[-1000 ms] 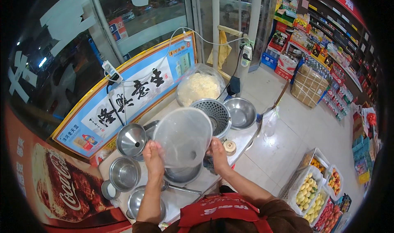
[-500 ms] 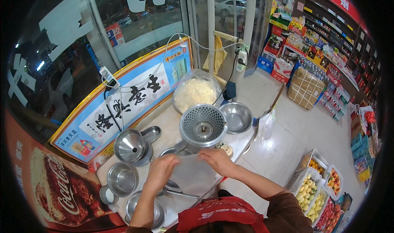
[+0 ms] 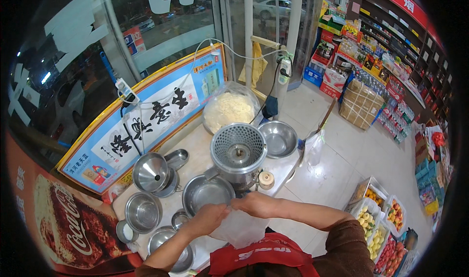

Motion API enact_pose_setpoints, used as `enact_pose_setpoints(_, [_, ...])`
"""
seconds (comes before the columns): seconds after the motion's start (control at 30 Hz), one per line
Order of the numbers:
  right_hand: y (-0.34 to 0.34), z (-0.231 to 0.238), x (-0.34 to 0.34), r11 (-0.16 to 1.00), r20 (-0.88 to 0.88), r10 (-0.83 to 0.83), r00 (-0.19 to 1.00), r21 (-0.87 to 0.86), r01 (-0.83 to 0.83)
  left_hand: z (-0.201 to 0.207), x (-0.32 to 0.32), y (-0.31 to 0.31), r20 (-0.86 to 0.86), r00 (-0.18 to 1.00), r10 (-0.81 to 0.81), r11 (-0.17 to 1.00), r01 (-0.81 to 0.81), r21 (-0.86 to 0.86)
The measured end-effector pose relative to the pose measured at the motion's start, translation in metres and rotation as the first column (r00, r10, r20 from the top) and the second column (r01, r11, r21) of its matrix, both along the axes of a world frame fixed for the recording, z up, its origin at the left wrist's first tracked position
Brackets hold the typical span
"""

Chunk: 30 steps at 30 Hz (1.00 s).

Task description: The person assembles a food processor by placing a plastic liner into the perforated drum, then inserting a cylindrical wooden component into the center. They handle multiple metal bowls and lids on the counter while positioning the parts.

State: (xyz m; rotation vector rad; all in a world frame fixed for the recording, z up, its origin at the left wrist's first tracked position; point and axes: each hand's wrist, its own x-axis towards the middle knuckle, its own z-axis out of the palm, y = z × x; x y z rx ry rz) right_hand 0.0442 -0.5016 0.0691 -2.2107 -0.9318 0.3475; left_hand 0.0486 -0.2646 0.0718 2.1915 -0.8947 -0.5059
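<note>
A translucent plastic bag [image 3: 241, 228] hangs close to my body. My left hand [image 3: 210, 219] pinches its upper edge at the left, and my right hand [image 3: 255, 205] grips the same edge just beside it, so the two hands nearly touch. Beyond my hands stands a metal machine with a perforated drum [image 3: 239, 147] and a spindle in its middle. A steel bowl [image 3: 207, 195] sits under the drum's spout, just past my left hand. By the machine's base is a round cream-coloured knob [image 3: 266, 180].
Behind the machine, a large clear bag [image 3: 231, 108] holds pale yellow crumbly stuff. A steel basin [image 3: 278, 139] stands to its right. On the left are a funnel [image 3: 152, 172], a pot [image 3: 142, 212] and another bowl [image 3: 171, 249]. Fruit crates [image 3: 370, 218] lie on the floor at right.
Both hands have come together and nearer my body. The bag, earlier stretched flat between them, now hangs bunched, showing more of the steel bowl.
</note>
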Motion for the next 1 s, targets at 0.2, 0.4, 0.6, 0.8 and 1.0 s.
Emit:
enact_pose_setpoints(0.2, [0.005,-0.003,0.007,1.0,0.103,-0.008,0.995,-0.001,0.008,-0.011,-0.003,-0.011,-0.037,0.989,0.146,0.973,-0.15,-0.173])
enact_pose_setpoints(0.4, [-0.003,0.006,0.026,0.965,0.447,-0.249,0.859,0.187,0.182,0.002,0.022,0.002,0.122,0.95,0.287,0.915,-0.235,-0.327])
enact_pose_setpoints(0.6, [-0.009,-0.023,0.017,0.717,-0.494,-0.467,0.733,0.274,0.641,0.023,0.036,0.025,0.086,0.89,0.449,0.867,-0.41,-0.283])
enact_pose_setpoints(0.8, [-0.004,-0.012,0.016,0.832,0.127,-0.475,0.871,0.387,0.398,0.011,0.037,0.012,0.172,0.923,0.344,0.927,-0.305,-0.217])
enact_pose_setpoints(1.0, [-0.011,-0.025,0.036,0.466,-0.482,-0.574,0.662,0.472,0.748,0.008,0.06,0.026,0.129,0.75,0.649,0.713,-0.539,-0.448])
